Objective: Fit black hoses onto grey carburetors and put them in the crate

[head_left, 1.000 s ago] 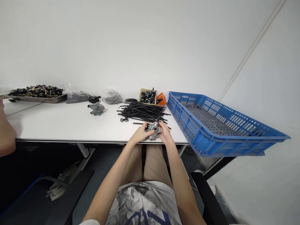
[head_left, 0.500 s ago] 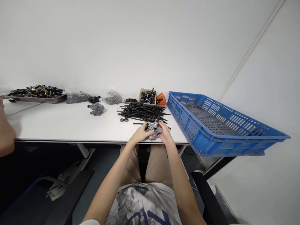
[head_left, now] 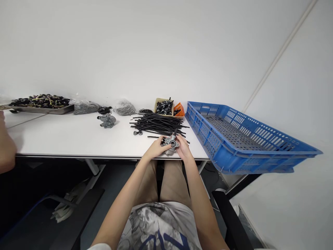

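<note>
A grey metal carburetor (head_left: 170,141) is between my two hands at the front edge of the white table. My left hand (head_left: 155,148) grips it from the left, with the thumb across its front. From the right, my right hand (head_left: 182,147) closes round its other side, fingers near the black part on top. Just beyond my hands lies a pile of black rubber hoses (head_left: 156,123). Two small dark round-headed parts (head_left: 137,132) lie left of the hoses. Farther left a second carburetor (head_left: 106,120) stands alone on the table.
To the right a large blue plastic crate (head_left: 234,139) juts past the table edge. At the back are a cream bin (head_left: 156,106) of black parts, an orange basket (head_left: 180,109), bagged small parts (head_left: 125,108) and a metal tray (head_left: 59,110). A co-worker's arm (head_left: 6,149) shows at far left.
Both hands keep their hold on the carburetor with almost no movement. My legs have shifted slightly under the table. The co-worker's arm at the left has moved a little.
</note>
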Demonstrator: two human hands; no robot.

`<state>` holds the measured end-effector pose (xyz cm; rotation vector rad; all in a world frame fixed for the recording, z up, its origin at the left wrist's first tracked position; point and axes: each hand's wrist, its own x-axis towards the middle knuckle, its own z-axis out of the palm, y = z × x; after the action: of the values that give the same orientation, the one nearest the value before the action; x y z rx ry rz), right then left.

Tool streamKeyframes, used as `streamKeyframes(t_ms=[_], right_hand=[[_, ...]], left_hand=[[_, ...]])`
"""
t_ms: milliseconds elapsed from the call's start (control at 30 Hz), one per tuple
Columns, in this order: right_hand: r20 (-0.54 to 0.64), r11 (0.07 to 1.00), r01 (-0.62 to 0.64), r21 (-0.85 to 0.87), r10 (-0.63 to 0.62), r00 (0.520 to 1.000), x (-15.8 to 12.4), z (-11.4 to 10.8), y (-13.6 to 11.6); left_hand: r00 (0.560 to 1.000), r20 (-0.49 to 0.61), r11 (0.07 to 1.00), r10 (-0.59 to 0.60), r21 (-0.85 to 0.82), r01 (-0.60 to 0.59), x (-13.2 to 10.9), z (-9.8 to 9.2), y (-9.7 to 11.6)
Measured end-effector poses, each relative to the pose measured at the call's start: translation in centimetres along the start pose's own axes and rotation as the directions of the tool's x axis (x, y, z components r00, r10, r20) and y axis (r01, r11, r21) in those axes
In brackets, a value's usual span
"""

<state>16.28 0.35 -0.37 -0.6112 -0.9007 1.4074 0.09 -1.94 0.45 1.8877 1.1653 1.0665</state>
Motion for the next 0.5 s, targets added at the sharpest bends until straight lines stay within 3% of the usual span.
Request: streamKeyframes(t_ms=[500], right_hand=[[-0.001,1.000,-0.003,0.005,0.003,1.000,-0.01,-0.12,-0.05]], left_hand=[[1.000,-0.006,1.000,0.010,-0.007,-0.010,0.00,0.04,0.09]])
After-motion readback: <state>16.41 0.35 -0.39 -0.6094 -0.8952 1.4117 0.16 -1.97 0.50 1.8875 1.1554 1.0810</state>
